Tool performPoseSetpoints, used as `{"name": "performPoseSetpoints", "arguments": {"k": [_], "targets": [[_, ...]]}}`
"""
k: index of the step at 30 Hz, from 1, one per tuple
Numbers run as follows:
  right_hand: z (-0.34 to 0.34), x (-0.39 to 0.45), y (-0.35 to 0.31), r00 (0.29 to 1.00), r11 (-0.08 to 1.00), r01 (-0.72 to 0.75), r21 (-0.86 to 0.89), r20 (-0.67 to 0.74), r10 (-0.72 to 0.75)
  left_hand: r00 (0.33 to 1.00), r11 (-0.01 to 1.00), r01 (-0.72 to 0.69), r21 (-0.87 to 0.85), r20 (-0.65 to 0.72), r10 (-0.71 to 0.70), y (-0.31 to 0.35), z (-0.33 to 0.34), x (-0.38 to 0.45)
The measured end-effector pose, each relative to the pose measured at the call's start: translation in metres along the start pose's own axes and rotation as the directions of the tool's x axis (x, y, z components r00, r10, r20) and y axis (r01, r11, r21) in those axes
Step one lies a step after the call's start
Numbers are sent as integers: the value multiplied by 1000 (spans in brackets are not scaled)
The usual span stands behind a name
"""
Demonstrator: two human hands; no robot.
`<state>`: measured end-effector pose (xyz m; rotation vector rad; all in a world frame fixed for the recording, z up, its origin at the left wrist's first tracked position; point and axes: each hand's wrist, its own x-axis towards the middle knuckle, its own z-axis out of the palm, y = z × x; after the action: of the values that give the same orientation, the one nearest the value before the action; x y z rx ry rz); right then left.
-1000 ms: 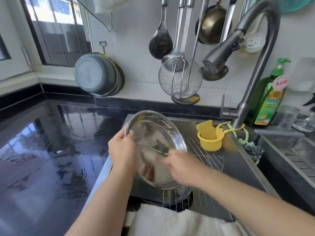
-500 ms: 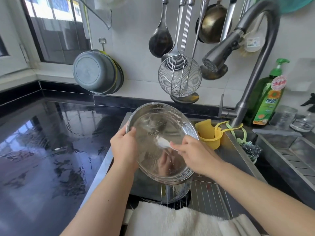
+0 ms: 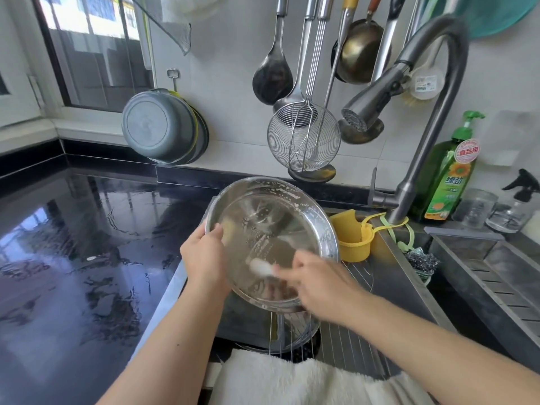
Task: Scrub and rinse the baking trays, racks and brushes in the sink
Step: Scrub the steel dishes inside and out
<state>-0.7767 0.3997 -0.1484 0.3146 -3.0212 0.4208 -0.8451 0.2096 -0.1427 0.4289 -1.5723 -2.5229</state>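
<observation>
A round steel baking tray (image 3: 263,217) is tilted up over the sink (image 3: 409,290), its soapy inside facing me. My left hand (image 3: 206,260) grips its left rim. My right hand (image 3: 318,285) is blurred and holds a small white brush (image 3: 260,266) against the tray's lower inside. Under the tray a wire rack (image 3: 359,276) lies across the sink, and part of another round metal pan (image 3: 295,334) shows beneath it.
The grey tap (image 3: 365,108) hangs over the sink with no water running. A yellow holder (image 3: 353,238) sits at the sink's back edge, a steel scourer (image 3: 420,260) right of it. Dish soap (image 3: 450,176) stands behind. Wet black counter (image 3: 73,258) at left; white towel (image 3: 292,378) in front.
The tray has risen and tipped more toward me. My right hand has gone back and forth across its inside with the brush and now sits at the lower right.
</observation>
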Motion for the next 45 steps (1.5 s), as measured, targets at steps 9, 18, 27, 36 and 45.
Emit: {"name": "performPoseSetpoints", "arguments": {"k": [9, 18, 27, 36, 45], "targets": [[-4, -15, 8, 983, 992, -115, -45, 137, 120, 996, 996, -74, -42, -51, 72, 7, 3, -10], [-20, -29, -6, 966, 971, -193, -143, 147, 213, 997, 995, -74, -65, -43, 71, 8, 3, -9], [4, -16, -14, 885, 907, -384, -171, 210, 415, 995, 994, -104, -35, 1, 105, 7, 5, -16], [-3, 23, 9, 844, 851, -499, -163, 128, 520, 998, 996, -56, -66, -4, 56, 8, 4, -15], [-7, 35, -15, 888, 887, -460, 25, 4, 460, 997, 993, -82, -81, -19, 80, 6, 6, -16]]}}
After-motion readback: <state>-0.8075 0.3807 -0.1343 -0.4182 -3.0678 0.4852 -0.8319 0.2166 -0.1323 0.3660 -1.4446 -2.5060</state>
